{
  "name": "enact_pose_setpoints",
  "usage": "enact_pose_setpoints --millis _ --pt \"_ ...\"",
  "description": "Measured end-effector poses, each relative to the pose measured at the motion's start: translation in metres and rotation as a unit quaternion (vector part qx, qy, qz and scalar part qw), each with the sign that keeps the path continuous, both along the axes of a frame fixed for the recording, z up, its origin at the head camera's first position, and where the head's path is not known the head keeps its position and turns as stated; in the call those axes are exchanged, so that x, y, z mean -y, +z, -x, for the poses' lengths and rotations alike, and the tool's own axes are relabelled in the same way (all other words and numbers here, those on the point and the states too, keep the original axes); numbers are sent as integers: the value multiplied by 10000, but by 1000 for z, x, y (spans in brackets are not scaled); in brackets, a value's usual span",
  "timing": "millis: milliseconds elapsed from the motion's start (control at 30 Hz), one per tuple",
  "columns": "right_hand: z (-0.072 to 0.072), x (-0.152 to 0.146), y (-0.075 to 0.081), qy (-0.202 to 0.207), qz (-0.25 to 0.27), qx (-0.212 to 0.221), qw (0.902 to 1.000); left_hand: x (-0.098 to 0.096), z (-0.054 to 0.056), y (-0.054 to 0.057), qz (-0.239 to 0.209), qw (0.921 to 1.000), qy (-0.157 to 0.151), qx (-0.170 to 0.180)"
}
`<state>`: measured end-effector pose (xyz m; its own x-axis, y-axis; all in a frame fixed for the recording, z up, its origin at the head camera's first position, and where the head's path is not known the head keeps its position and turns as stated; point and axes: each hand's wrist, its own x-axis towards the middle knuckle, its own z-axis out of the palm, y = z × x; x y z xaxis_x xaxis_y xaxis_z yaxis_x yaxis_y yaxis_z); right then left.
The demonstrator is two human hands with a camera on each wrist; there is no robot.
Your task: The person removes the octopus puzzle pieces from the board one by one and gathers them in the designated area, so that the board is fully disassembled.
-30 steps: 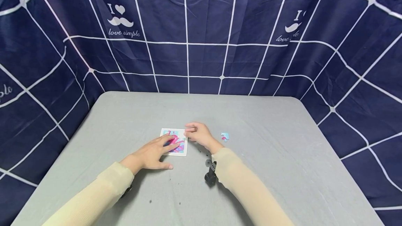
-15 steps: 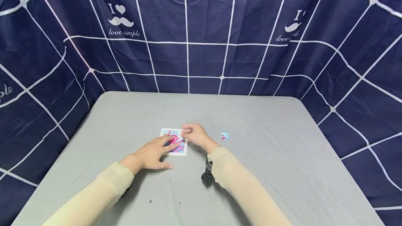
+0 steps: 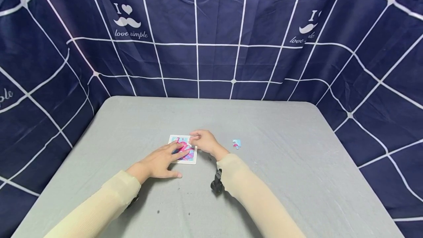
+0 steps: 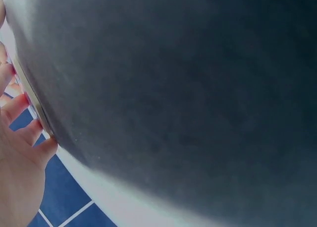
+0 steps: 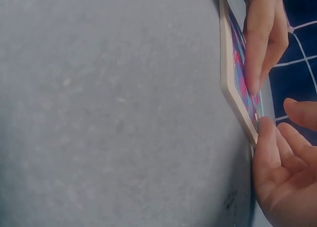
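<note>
A small framed jigsaw puzzle (image 3: 196, 157), pink and blue inside a white border, lies flat on the grey table (image 3: 281, 179). My left hand (image 3: 160, 161) rests over its left side, fingers spread across the picture and thumb on the table. At the upper right corner is my right hand (image 3: 207, 143). In the right wrist view its thumb (image 5: 267, 133) touches the puzzle's edge, while the other fingers are loosely bent and apart from it; no piece shows between them. That corner of the picture is partly hidden by the hand. A loose puzzle piece (image 3: 236, 143), light blue and pink, lies to the right.
Dark blue cloth (image 3: 218, 61) with white grid lines hangs behind the table and along both sides. A black wrist camera (image 3: 216, 183) hangs below the right sleeve, close over the table. Small dark specks dot the tabletop near the front.
My right hand has shifted slightly left, from the puzzle's right edge further over its upper right corner. The left hand, puzzle and loose piece have stayed put.
</note>
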<state>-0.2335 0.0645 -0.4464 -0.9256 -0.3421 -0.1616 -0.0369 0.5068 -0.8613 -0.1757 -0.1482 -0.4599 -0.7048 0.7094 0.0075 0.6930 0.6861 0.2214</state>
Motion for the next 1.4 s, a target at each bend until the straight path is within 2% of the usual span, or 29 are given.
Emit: enact_pose_setpoints --millis 200,633,867,1133,1400 --pt "-2 2 0 -88 86 53 9999 -1 0 1 -16 10000 -24 -30" --pt "-2 10 0 -710 233 -14 9972 -2 -1 2 -93 9999 -59 -30" --pt "-4 15 -1 -911 619 246 9936 -1 0 0 -112 9999 -94 -57" --pt "-5 21 0 -1085 563 234 9922 -1 -1 1 -139 9998 -108 -95" --pt "-8 25 1 -1280 271 -81 9914 -2 -2 4 -140 9998 -90 -57"
